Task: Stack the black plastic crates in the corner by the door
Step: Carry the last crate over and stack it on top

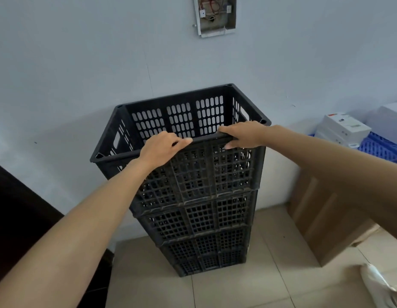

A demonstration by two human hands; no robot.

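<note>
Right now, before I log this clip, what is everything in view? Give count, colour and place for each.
black crates: one stack, at least three, black, on the floor against the wall
top crate: one, black, empty, topping the stack
wall box: one, grey-white, open with wires showing, high on the wall
white boxes: several, white, far right on the blue pallet
blue pallet: one, blue, far right
cardboard box: one, brown, on the floor right of the stack
white bag: one, white, bottom right
dark panel: one, dark brown, left edge
floor: beige tiles
left hand: grips the top crate's near rim
right hand: grips the same rim
</note>
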